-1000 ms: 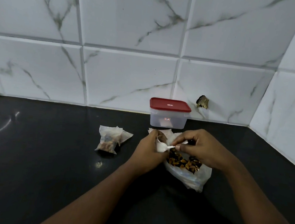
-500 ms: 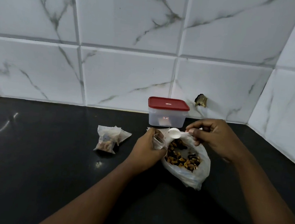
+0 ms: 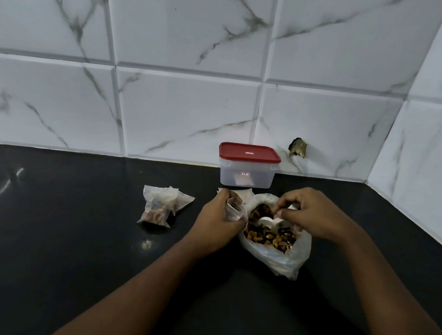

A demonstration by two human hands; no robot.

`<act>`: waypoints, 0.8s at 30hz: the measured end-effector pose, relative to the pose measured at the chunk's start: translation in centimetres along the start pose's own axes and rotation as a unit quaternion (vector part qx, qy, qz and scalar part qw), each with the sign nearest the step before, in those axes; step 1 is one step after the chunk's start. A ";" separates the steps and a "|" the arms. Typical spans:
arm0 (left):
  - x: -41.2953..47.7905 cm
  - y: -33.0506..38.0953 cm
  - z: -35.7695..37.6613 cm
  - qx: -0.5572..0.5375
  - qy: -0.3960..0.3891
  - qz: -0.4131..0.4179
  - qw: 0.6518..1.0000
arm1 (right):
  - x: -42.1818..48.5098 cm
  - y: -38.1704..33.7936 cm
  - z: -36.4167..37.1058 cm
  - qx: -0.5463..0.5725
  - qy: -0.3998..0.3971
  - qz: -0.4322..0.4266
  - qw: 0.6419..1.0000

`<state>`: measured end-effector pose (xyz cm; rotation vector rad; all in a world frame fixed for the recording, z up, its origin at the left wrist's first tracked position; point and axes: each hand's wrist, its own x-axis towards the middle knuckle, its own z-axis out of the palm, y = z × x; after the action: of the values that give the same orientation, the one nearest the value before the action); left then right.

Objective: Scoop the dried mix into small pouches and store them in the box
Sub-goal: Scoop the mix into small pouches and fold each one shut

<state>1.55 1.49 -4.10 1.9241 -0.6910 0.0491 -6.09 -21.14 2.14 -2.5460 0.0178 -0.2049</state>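
Observation:
A clear plastic bag (image 3: pixel 284 259) of dried mix (image 3: pixel 270 236) lies open on the black counter (image 3: pixel 76 248). My right hand (image 3: pixel 314 214) pinches a small white spoon (image 3: pixel 267 220), whose bowl is down among the mix. My left hand (image 3: pixel 217 220) grips a small clear pouch (image 3: pixel 234 208) with its mouth held open, just left of the bag. Filled pouches (image 3: pixel 161 206) lie on the counter further left. A clear box with a red lid (image 3: pixel 247 166) stands shut against the wall behind the bag.
White marble tiles (image 3: pixel 182 111) back the counter, and a side wall meets it at the right. A dark chipped hole (image 3: pixel 298 147) marks the tile right of the box. Some white pieces (image 3: pixel 244 191) lie behind my left hand.
My right hand has come down from beside the box and lowered the spoon into the mix in the bag. My left hand keeps holding the open pouch in place.

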 end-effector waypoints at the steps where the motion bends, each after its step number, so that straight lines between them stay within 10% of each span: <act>1: 0.0 0.0 0.1 0.001 -0.003 -0.001 1.000 | -0.1 0.2 -0.3 0.027 0.001 0.013 1.000; 13: -0.1 0.0 -0.1 -0.010 -0.003 -0.002 1.000 | 1.5 2.4 1.2 0.339 0.119 0.201 0.911; 24: 0.0 0.0 0.0 -0.016 -0.016 -0.009 1.000 | 1.0 0.6 0.5 0.483 0.128 0.129 0.857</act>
<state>1.54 1.53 -4.06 1.9044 -0.6908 -0.0036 -4.98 -21.39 1.56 -1.4750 0.2838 -0.3405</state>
